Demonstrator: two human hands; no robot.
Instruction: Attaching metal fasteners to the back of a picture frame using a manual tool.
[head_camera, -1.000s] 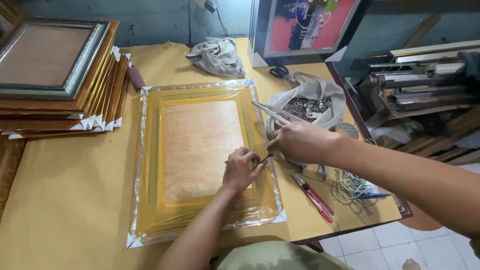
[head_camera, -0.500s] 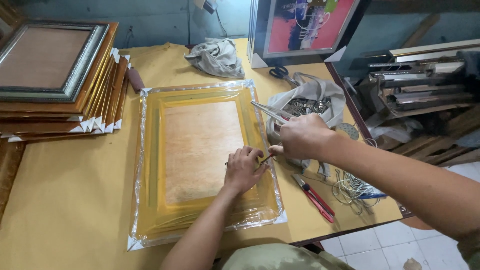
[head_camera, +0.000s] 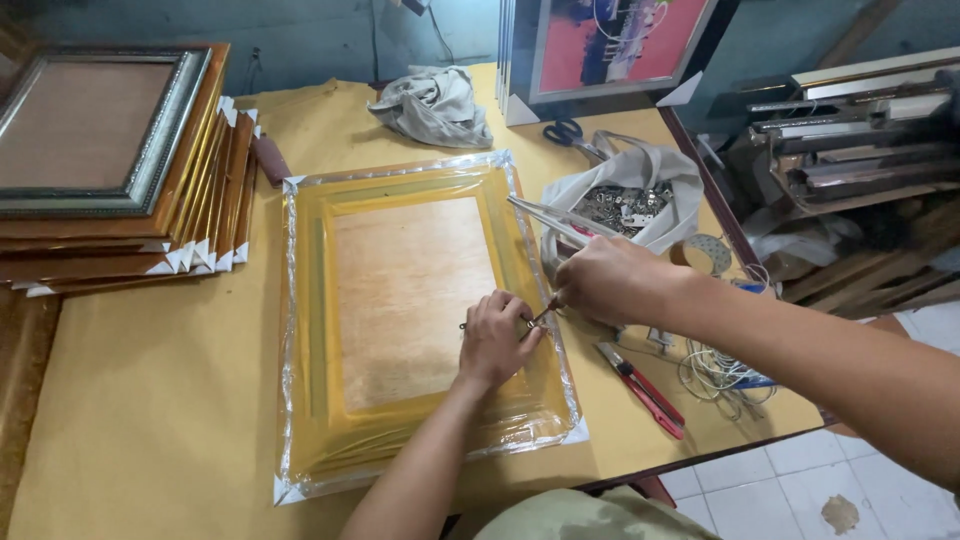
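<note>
A gold picture frame (head_camera: 310, 300) wrapped in clear plastic lies face down on the yellow-covered table (head_camera: 130, 400), its brown backing board up. My left hand (head_camera: 495, 340) rests on the backing board's right edge, fingers pinching a small metal fitting there. My right hand (head_camera: 605, 280) is closed around a thin tool, a screwdriver (head_camera: 543, 313), whose tip meets the fitting beside my left fingers. Most of the tool is hidden inside my fist.
A stack of frames (head_camera: 110, 170) sits at the table's left. A grey cloth (head_camera: 435, 105), scissors (head_camera: 570, 132), a cloth bag of metal hardware (head_camera: 625, 205), a tape roll (head_camera: 707, 253), a red cutter (head_camera: 640, 385) and coiled wire (head_camera: 720, 370) lie to the right. A framed picture (head_camera: 610, 45) leans at the back.
Both hands have stayed at the frame's right edge. My right hand has shifted slightly, keeping the tool tip at the fitting.
</note>
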